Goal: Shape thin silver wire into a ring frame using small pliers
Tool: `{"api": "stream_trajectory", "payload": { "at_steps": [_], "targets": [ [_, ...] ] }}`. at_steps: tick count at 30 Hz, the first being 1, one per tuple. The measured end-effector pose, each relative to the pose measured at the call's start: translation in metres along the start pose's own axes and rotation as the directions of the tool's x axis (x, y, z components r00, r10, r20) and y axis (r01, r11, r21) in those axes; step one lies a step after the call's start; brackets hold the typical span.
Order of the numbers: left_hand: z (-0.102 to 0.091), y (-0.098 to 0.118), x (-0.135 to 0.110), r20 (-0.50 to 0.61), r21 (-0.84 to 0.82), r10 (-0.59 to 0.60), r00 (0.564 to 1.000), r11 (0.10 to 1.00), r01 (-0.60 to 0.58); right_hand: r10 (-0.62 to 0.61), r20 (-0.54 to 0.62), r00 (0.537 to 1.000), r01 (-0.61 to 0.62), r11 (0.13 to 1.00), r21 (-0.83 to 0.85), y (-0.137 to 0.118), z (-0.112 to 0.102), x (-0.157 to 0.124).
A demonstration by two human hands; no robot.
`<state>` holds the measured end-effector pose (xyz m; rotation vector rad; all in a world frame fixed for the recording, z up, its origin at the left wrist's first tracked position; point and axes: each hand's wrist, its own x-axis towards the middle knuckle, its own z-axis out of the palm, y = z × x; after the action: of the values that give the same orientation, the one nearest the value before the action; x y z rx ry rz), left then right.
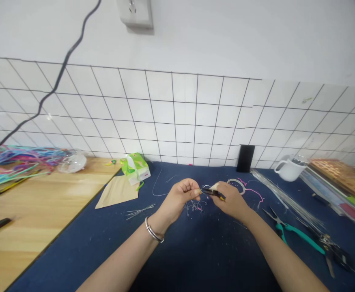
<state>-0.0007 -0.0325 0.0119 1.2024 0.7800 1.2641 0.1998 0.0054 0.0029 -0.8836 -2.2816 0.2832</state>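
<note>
My left hand (181,198) is closed in a pinch on a thin wire, of which only a short bit shows at the fingertips. My right hand (231,201) is wrapped round a pair of pliers (210,192) with dark jaws and a bit of yellow on the handle. The jaws point left and meet the wire close to my left fingertips; whether they grip it I cannot tell. Below, on the dark blue mat (214,251), lies a tangle of curled wire scraps (192,208) with pink bits. A white ring-shaped coil (240,184) lies behind my right hand.
Left are a tissue pack (135,168), beige paper (118,192), straight wires (140,211) and colourful pipe cleaners (16,162) on the wooden table. Right are a wire bundle (287,198), teal-handled pliers (305,235), a white mug (290,169), a black phone-like slab (246,158) and stacked books (341,182).
</note>
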Motion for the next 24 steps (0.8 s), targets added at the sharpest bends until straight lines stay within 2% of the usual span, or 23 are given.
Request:
{"api": "stream_trajectory", "payload": {
  "at_steps": [6, 9, 11, 12, 16, 24],
  "targets": [
    [-0.002, -0.002, 0.002, 0.018, 0.03, -0.028, 0.999, 0.999, 0.028, 0.103, 0.006, 0.995, -0.104, 0.992, 0.068, 0.015, -0.01, 0.002],
    [-0.002, -0.006, 0.002, 0.047, 0.078, -0.057, 0.997, 0.996, 0.053, 0.185, 0.019, 0.982, -0.186, 0.969, 0.164, 0.005, -0.015, 0.002],
    [-0.001, -0.009, 0.002, 0.058, 0.114, -0.07, 0.996, 0.992, 0.063, 0.279, 0.072, 0.958, -0.286, 0.888, 0.36, -0.009, -0.017, 0.001],
    [0.0, -0.01, 0.002, 0.063, 0.131, -0.077, 0.995, 0.989, 0.068, 0.295, 0.119, 0.948, -0.318, 0.859, 0.401, -0.016, -0.017, 0.002],
    [0.004, -0.013, 0.001, 0.072, 0.188, -0.095, 0.993, 0.979, 0.08, 0.369, 0.133, 0.92, -0.39, 0.822, 0.415, -0.033, -0.013, 0.003],
    [0.002, -0.019, 0.004, 0.071, 0.278, -0.128, 0.989, 0.955, 0.103, 0.453, 0.078, 0.888, -0.439, 0.788, 0.432, -0.032, -0.01, 0.005]
  ]
}}
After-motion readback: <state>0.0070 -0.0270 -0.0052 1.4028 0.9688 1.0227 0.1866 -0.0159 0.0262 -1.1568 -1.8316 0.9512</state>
